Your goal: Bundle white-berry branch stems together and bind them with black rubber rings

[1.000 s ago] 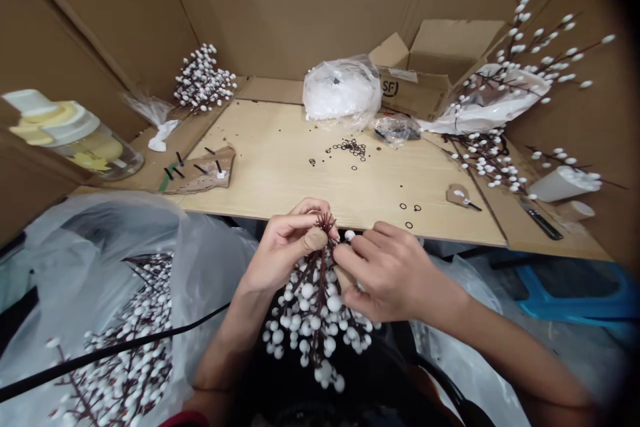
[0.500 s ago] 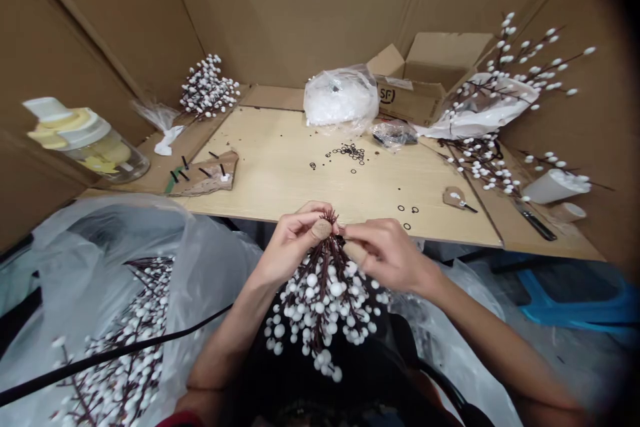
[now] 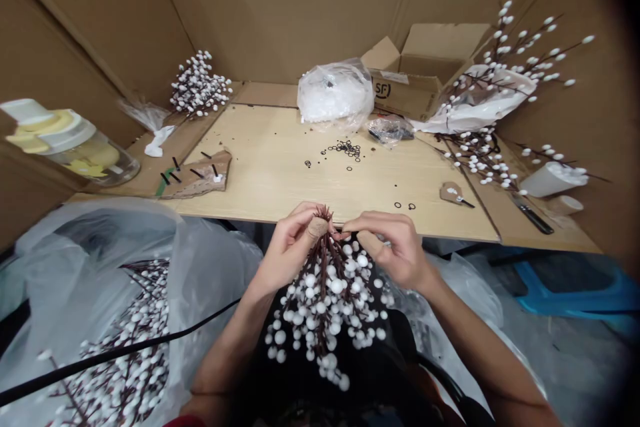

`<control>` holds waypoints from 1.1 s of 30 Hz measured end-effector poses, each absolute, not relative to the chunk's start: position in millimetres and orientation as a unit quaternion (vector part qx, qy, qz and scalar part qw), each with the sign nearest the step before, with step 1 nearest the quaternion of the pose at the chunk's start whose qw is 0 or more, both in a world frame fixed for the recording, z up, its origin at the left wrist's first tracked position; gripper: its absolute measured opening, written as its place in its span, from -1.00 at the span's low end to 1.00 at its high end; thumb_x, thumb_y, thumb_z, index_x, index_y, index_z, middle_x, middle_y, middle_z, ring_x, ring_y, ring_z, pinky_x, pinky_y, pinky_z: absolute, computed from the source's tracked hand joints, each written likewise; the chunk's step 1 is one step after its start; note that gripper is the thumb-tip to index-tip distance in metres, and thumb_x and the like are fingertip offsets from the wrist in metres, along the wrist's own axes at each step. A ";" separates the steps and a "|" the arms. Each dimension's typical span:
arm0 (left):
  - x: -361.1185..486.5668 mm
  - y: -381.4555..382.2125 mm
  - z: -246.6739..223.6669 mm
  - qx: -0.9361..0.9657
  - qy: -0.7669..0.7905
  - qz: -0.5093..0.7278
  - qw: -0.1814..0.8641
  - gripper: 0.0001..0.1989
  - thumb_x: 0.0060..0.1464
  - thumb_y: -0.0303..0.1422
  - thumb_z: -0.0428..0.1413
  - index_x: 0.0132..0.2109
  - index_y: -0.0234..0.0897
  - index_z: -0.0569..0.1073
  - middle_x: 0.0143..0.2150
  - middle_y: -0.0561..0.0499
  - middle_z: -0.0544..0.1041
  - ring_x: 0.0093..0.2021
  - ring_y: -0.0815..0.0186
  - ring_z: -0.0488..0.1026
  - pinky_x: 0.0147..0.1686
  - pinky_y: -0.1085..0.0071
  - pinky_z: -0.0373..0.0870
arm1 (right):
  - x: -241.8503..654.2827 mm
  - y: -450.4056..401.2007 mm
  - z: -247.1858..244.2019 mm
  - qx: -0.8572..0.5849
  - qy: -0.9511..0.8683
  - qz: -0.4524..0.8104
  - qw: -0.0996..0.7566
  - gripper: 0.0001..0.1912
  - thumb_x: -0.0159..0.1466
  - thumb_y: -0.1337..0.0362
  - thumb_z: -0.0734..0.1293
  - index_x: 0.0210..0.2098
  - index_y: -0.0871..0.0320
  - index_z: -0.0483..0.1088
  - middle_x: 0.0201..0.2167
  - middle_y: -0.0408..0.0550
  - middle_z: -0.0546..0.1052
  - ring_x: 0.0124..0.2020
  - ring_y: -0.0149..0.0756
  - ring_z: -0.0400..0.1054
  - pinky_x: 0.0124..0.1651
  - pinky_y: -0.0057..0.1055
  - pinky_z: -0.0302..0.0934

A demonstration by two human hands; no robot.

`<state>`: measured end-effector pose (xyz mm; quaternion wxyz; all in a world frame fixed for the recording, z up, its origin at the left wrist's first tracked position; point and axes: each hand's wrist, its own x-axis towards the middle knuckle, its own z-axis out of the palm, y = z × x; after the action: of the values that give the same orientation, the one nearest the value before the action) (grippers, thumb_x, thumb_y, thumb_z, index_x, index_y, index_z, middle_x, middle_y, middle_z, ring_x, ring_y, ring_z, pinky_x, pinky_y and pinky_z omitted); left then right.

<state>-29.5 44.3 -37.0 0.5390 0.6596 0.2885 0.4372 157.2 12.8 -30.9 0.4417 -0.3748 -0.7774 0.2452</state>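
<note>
Here we are at the near edge of the table (image 3: pixel 280 183), and the bunch of white berries (image 3: pixel 323 310) is in our hands, held just off that edge above our dark clothing (image 3: pixel 250 387), between the two forearms. Our left hand (image 3: pixel 295 240) has the stems clamped near their cut ends, the covered thumb (image 3: pixel 316 229) pressed across the front, the other fingers curled behind with no gap to speak of. Our right hand (image 3: pixel 393 240) comes in beside it, index finger stretched towards the stems, thumb a little apart below; whether a thin stem or anything else sits at that fingertip, we cannot tell.

The step in hand, as we judge it, is fine work at the gathered neck of the bunch. The next move calls for a steady left pinch, so the stems stay level, and a light, exact touch from the right fingertips.

Now the lie of it: the cut ends poke up past our left thumb, pointing away from us towards the table, and the berry heads fan out downwards, towards our body. The long axis runs fore and aft, nearly straight, the berry end drifting slightly right. Beyond, on the table, small black rings (image 3: pixel 345 149) lie scattered.
</note>
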 end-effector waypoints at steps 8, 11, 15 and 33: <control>-29.3 35.4 -30.9 0.634 0.270 0.420 0.591 -0.73 0.19 -0.30 0.01 -0.38 -0.38 0.47 -0.25 -0.06 0.31 -0.30 0.36 0.39 -0.27 0.44 0.32 | 156.5 4.4 -21.4 -0.382 -0.714 0.181 0.558 -0.78 0.27 0.37 0.19 -0.18 0.26 0.44 -0.30 -0.04 0.43 -0.25 -0.46 0.32 -0.19 -0.46 0.19; -28.5 36.6 -32.3 0.654 0.255 0.408 0.583 -0.72 0.19 -0.31 0.01 -0.38 -0.37 0.50 -0.27 -0.08 0.37 -0.24 0.33 0.37 -0.20 0.44 0.31 | 155.3 7.6 -15.9 -0.321 -0.770 0.241 0.495 -0.64 0.28 0.37 0.18 0.05 0.27 0.36 0.00 0.03 0.36 0.06 -0.32 0.23 0.11 -0.32 0.14; -27.4 40.1 -38.0 0.636 0.242 0.389 0.621 -0.72 0.17 -0.26 0.03 -0.36 -0.34 0.52 -0.25 -0.10 0.43 -0.14 0.25 0.37 -0.15 0.41 0.28 | 154.3 14.7 -14.4 -0.268 -0.777 0.328 0.467 -0.58 0.31 0.36 0.14 0.13 0.25 0.29 0.03 -0.01 0.35 0.12 -0.32 0.18 0.22 -0.25 0.06; -26.7 39.6 -42.4 0.601 0.190 0.407 0.661 -0.79 0.17 -0.34 0.05 -0.34 -0.34 0.52 -0.25 -0.07 0.38 -0.16 0.34 0.35 -0.18 0.47 0.29 | 156.3 16.6 -16.4 -0.254 -0.793 0.299 0.467 -0.62 0.29 0.42 0.19 0.08 0.24 0.34 -0.03 -0.03 0.40 0.09 -0.34 0.24 0.18 -0.21 0.16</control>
<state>-26.7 39.6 -42.4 0.6613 0.6008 0.1901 0.4069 156.3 16.6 -16.4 0.4669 -0.2537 -0.7925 0.2992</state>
